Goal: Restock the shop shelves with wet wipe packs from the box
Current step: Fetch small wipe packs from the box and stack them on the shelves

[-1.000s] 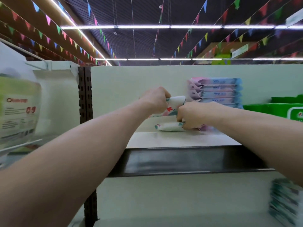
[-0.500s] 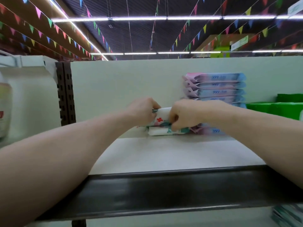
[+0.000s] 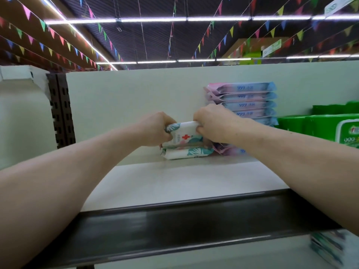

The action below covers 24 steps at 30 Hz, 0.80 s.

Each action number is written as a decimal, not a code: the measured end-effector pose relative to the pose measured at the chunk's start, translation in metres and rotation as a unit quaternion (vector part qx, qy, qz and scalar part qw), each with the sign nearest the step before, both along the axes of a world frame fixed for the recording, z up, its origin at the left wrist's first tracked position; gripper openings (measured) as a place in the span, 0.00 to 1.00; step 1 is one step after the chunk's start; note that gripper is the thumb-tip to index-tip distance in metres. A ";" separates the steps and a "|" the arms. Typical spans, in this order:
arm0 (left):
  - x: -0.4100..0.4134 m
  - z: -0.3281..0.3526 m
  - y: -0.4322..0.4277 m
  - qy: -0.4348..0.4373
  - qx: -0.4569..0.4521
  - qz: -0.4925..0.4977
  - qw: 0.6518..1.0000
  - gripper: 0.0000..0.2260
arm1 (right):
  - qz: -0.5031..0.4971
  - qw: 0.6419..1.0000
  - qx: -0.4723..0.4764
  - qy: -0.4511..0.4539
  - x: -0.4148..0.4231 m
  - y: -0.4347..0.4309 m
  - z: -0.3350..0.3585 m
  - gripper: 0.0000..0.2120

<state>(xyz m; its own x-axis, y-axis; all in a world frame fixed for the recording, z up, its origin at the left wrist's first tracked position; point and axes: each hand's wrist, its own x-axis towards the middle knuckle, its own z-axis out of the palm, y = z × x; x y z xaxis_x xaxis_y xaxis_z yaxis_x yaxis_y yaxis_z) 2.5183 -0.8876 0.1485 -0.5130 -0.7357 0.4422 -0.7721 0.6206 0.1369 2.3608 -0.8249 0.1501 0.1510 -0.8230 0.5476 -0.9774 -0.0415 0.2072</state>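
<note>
Both hands, left hand and right hand, grip a white wipe pack atop another pack.

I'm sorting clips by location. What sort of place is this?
Most likely a shop aisle: a display shelf holds stacked pink-and-blue packs and green packs, the left hand and right hand grip a white wipe pack, and bunting hangs under long strip lights.

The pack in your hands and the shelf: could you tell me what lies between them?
Head view: another white pack lies flat on the shelf, beneath the held pack.
</note>
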 end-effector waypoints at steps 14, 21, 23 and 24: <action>-0.007 -0.002 0.011 -0.061 -0.142 0.033 0.987 0.10 | 0.046 0.998 -0.019 -0.029 0.011 0.000 -0.005 0.07; -0.007 -0.001 0.007 -0.056 -0.200 0.040 0.977 0.10 | 0.065 0.996 -0.035 -0.057 0.006 0.001 0.001 0.06; -0.008 -0.002 0.009 -0.045 -0.201 0.026 0.978 0.12 | 0.082 0.993 -0.031 -0.080 0.004 -0.002 0.001 0.06; -0.009 -0.003 0.010 -0.039 -0.198 0.016 0.979 0.13 | 0.086 0.992 -0.030 -0.092 0.002 -0.004 0.002 0.06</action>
<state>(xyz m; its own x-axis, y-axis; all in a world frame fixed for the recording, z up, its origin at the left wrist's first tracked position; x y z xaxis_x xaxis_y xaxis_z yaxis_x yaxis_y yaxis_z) 2.5092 -0.8775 0.1457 -0.5350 -0.5310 0.6571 -0.7910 0.5880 -0.1689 2.3627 -0.8288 0.1517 0.1801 -0.7587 0.6260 -0.9783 -0.2043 0.0339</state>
